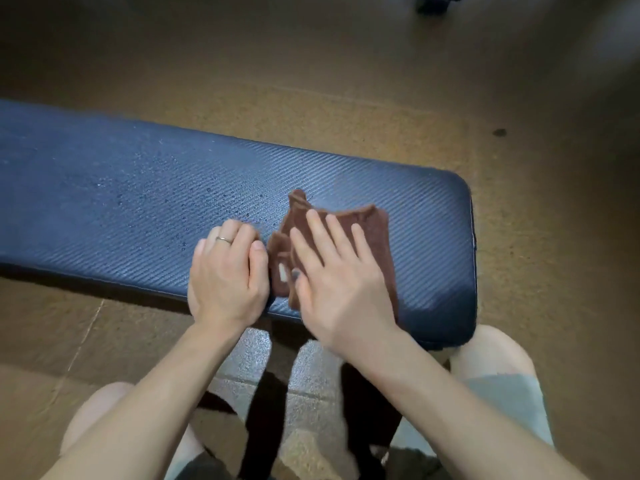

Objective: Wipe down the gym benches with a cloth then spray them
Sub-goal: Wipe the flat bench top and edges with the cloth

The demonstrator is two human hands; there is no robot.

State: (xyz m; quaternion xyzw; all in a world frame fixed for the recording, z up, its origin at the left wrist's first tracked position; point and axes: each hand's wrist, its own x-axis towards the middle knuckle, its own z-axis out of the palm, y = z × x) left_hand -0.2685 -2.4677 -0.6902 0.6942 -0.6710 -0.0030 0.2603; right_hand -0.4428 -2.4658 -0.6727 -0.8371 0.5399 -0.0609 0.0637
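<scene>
Down on one blue bench [138,188], a single brown cloth [375,237] lies bunched near its right end. Two hands work there: the right hand [334,271] presses flat on the cloth with straight, spread fingers, and the left hand [227,271], wearing one ring [224,240], rests just left of it with fingers curled under, touching the cloth's edge. Water droplets [194,202] bead the left stretch of the bench.

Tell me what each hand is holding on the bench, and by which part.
Right hand presses flat on the brown cloth, fingers straight, not gripping. Left hand is curled at the cloth's left edge; whether it pinches the cloth cannot be told.
</scene>
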